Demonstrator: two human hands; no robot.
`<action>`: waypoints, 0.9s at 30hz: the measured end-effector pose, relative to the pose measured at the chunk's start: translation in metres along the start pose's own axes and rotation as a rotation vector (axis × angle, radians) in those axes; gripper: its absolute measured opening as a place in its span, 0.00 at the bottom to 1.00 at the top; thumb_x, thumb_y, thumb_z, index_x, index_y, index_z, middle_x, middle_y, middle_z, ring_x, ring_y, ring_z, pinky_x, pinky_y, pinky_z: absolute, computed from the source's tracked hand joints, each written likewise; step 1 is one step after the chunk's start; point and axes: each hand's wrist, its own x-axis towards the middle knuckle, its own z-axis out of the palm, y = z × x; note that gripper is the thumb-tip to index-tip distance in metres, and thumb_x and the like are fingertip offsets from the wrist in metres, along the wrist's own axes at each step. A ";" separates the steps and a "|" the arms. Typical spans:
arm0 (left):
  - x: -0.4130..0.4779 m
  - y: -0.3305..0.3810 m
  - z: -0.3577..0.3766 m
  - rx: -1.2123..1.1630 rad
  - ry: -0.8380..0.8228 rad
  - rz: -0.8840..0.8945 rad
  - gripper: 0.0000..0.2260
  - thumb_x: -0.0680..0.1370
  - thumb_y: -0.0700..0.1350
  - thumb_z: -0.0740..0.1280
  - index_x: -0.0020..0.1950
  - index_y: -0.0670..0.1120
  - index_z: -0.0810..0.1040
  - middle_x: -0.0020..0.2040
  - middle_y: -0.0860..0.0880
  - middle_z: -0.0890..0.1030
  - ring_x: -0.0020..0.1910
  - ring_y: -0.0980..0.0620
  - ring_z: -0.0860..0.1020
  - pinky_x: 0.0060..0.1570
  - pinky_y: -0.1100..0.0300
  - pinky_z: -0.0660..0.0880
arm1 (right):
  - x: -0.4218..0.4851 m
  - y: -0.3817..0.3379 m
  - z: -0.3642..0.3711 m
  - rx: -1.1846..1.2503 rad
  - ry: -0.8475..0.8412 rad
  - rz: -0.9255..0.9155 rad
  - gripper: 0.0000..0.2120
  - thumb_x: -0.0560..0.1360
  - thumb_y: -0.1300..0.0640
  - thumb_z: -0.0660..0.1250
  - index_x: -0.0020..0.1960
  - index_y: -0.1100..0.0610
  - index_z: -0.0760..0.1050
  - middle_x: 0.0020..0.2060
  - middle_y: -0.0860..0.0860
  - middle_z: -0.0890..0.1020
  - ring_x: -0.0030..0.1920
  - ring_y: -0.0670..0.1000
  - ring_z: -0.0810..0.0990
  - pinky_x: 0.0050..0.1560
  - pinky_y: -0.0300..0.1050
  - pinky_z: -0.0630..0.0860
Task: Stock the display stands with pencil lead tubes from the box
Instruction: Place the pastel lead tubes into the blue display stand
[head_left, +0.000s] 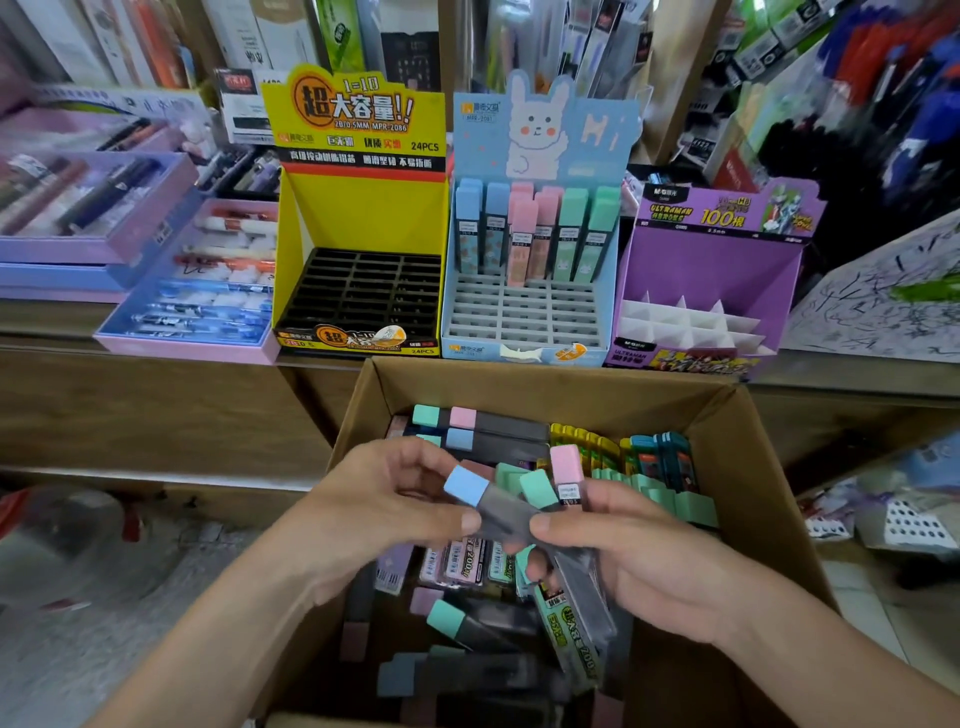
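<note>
The left hand (384, 499) and right hand (639, 566) are bare, with short, evenly trimmed nails plain on both thumbs (467, 521). The left forearm (223, 639) and right forearm (831, 670) are bare too, uncovered all the way to the lower edge of the view. The left forearm looks softly blurred near the bottom corner.

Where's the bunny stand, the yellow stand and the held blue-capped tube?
bunny stand (535, 130), head view, bunny picture.
yellow stand (363, 213), head view, back wall.
blue-capped tube (466, 486), head view, its cap.
</note>
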 end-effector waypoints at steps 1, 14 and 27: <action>0.000 -0.002 -0.001 -0.058 0.043 0.002 0.18 0.67 0.35 0.80 0.55 0.40 0.82 0.49 0.39 0.86 0.45 0.45 0.85 0.42 0.59 0.83 | 0.000 0.000 -0.001 0.019 0.019 -0.011 0.24 0.73 0.62 0.75 0.66 0.65 0.74 0.54 0.63 0.86 0.44 0.54 0.84 0.47 0.48 0.78; 0.004 -0.006 0.028 -0.333 0.218 0.051 0.12 0.84 0.48 0.62 0.51 0.52 0.86 0.51 0.46 0.87 0.49 0.50 0.84 0.50 0.53 0.81 | 0.010 0.004 0.027 0.149 0.026 -0.037 0.14 0.76 0.63 0.71 0.60 0.58 0.83 0.59 0.63 0.84 0.53 0.57 0.84 0.53 0.53 0.83; 0.009 -0.013 0.054 -0.411 0.214 0.065 0.08 0.83 0.47 0.65 0.56 0.54 0.84 0.54 0.47 0.87 0.55 0.48 0.85 0.52 0.52 0.83 | 0.015 -0.001 0.048 0.031 0.091 -0.183 0.13 0.80 0.66 0.67 0.62 0.56 0.82 0.55 0.55 0.87 0.57 0.52 0.86 0.59 0.47 0.80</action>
